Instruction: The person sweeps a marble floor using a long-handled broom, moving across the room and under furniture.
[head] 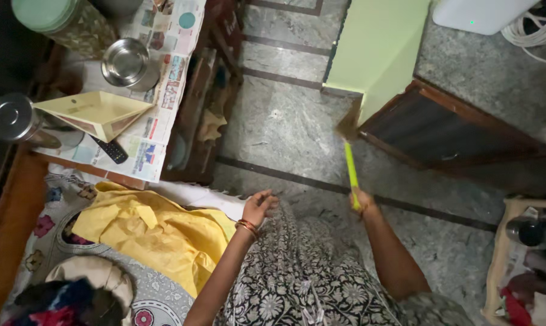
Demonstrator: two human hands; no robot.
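- Right hand (361, 201) closed round the top of a broom's yellow-green handle (350, 169), arm stretched forward and down
- Broom head (349, 125), brownish bristles, down on the grey stone floor (285, 130) just at the foot of the pale green wall corner (378, 54) and beside the dark wooden-framed panel (442, 130) leaning there
- Left hand (259, 207) free, fingers loosely curled and holding nothing, bangles at the wrist, hovering near the edge of the bed by the yellow cloth (158, 232)
- Sweeping judged to be under way rather than finished: bristles working the corner by the wall, no gathered heap of dust visible anywhere on the floor
- Cannot tell from the speckled stone how much of it is already clean; a few pale flecks near the middle of the floor may be pattern or litter
- Likely left: the strip along the low table (146, 130) covered in newspaper, the stretch in front of the bed, and the area near the crate of bottles (529, 241) at right
- No dustpan in sight, so collecting seems not yet begun
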